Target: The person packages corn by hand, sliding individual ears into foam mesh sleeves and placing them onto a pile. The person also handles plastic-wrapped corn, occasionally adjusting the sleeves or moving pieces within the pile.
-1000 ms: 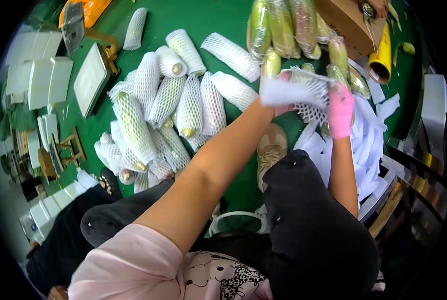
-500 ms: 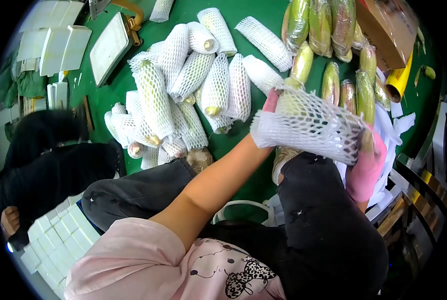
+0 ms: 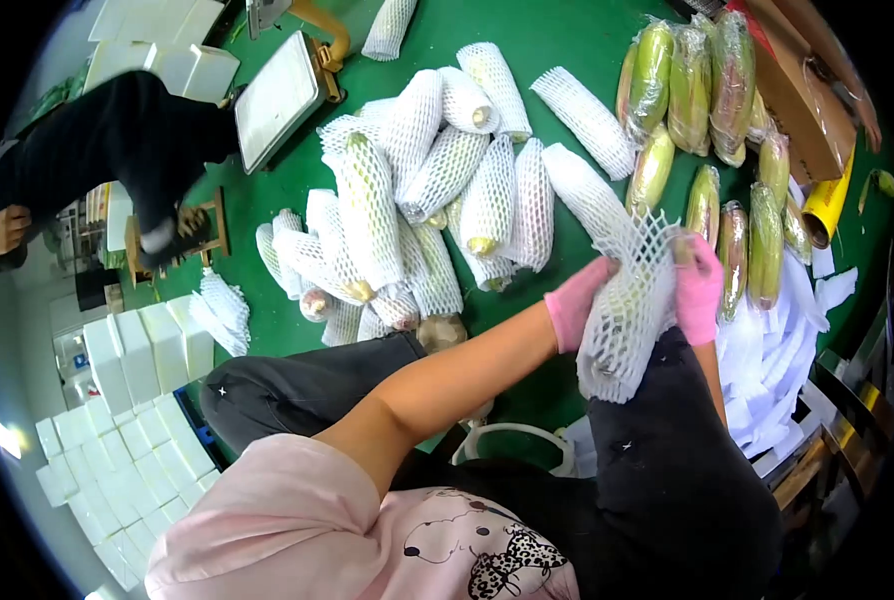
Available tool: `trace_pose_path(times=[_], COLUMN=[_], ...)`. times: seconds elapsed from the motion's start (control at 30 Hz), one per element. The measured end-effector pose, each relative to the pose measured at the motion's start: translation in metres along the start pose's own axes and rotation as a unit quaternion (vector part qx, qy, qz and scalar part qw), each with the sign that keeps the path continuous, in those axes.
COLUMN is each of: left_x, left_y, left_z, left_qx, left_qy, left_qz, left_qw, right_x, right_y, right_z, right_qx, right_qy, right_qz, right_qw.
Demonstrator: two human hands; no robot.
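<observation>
Head view: right of the frame's centre, the left hand [image 3: 577, 308] and the right hand [image 3: 699, 290], both in pink gloves, are each clenched on a white net sleeve [image 3: 617, 350]. The sleeve hangs between them above the person's dark knee, and a corn cob [image 3: 629, 295] shows through its mesh. In the upper middle a pile of netted cobs [image 3: 437, 200] lies on the green floor [image 3: 567, 30]. Plastic-wrapped cobs [image 3: 689, 85] lie at the upper right beside a cardboard box [image 3: 807, 105]. White foam sheets [image 3: 767, 375] sit at the right edge. Another person's dark sleeve [image 3: 107, 140] crosses the upper left.
</observation>
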State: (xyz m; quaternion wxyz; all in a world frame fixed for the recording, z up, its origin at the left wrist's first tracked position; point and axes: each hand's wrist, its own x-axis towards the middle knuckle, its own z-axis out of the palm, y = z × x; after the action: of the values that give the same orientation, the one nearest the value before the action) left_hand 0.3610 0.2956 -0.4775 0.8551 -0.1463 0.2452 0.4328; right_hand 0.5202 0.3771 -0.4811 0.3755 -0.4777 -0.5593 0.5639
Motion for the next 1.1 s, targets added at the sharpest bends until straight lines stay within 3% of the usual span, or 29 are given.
trace_pose_path(times=[0.03,0.07,0.13,0.17,0.2,0.23,0.27,0.3,0.33,0.4,0.47,0.5,0.57,0.6,0.63,0.73,0.8,0.83,0.9,0.97,1.0,1.1], left_x=[-0.005,-0.012,-0.025,-0.019,-0.014,-0.026,-0.027,-0.014,-0.008,0.001,0.012,0.016,0.029,0.032,0.036,0.040,0.032,0.032,0.029,0.020,0.021,0.020], left_y=[0.011,0.024,0.062,0.089,0.124,0.137,0.168,0.212,0.230,0.251,0.256,0.254,0.265,0.262,0.258,0.196,0.135,0.108,0.060,0.025,0.014,-0.001], left_z=[0.005,0.010,0.042,0.022,0.015,0.056,0.054,0.028,0.027,0.019,0.016,0.026,0.020,0.026,0.031,0.036,0.057,0.058,0.058,0.075,0.081,0.131], left_qx=[-0.024,0.016,0.079,0.090,0.114,0.208,0.290,0.415,0.576,0.755,0.781,0.784,0.846,0.870,0.858,0.766,0.769,0.768,0.798,0.770,0.775,0.789], left_qy=[0.030,0.018,0.155,0.105,0.152,0.225,0.209,0.178,0.197,0.306,0.486,0.504,0.453,0.425,0.450,0.409,0.292,0.224,0.086,-0.020,-0.044,-0.125], left_qz=[-0.015,0.033,0.134,0.215,0.269,0.359,0.372,0.427,0.525,0.451,0.283,0.248,0.241,0.236,0.192,0.488,0.561,0.588,0.547,0.510,0.518,0.538], left_qw=[0.999,0.999,0.976,0.967,0.944,0.882,0.857,0.783,0.594,0.363,0.273,0.263,0.145,0.084,0.158,0.090,0.097,0.116,0.238,0.383,0.359,0.270], right_x=[0.001,-0.001,-0.008,-0.013,-0.021,-0.030,-0.039,-0.050,-0.060,-0.080,-0.094,-0.097,-0.103,-0.104,-0.102,-0.078,-0.056,-0.050,-0.035,-0.039,-0.044,-0.041], right_y=[-0.001,0.006,0.014,0.028,0.029,0.034,0.041,0.056,0.063,0.047,0.046,0.041,0.029,0.033,0.040,0.040,0.034,0.035,0.037,0.011,-0.007,-0.057], right_z=[0.004,0.003,0.005,-0.005,-0.013,-0.023,-0.035,-0.046,-0.056,-0.070,-0.089,-0.101,-0.120,-0.121,-0.121,-0.099,-0.076,-0.073,-0.066,-0.066,-0.067,-0.065], right_qx=[-0.051,-0.044,0.000,0.034,0.008,0.006,0.004,-0.009,-0.022,-0.072,-0.156,-0.123,-0.052,-0.102,-0.151,-0.367,-0.500,-0.495,-0.486,-0.386,-0.326,-0.119], right_qy=[-0.009,-0.025,0.029,0.041,0.068,0.072,0.079,0.100,0.116,0.148,0.227,0.251,0.286,0.265,0.244,0.178,0.119,0.100,0.059,0.116,0.146,0.049], right_qz=[-0.040,-0.022,-0.011,0.029,0.075,0.093,0.111,0.111,0.109,0.110,0.051,0.113,0.236,0.220,0.200,0.145,0.154,0.174,0.206,0.027,-0.056,-0.139], right_qw=[0.998,0.998,1.000,0.998,0.995,0.993,0.991,0.989,0.987,0.980,0.960,0.954,0.927,0.933,0.937,0.901,0.844,0.846,0.848,0.915,0.932,0.982])
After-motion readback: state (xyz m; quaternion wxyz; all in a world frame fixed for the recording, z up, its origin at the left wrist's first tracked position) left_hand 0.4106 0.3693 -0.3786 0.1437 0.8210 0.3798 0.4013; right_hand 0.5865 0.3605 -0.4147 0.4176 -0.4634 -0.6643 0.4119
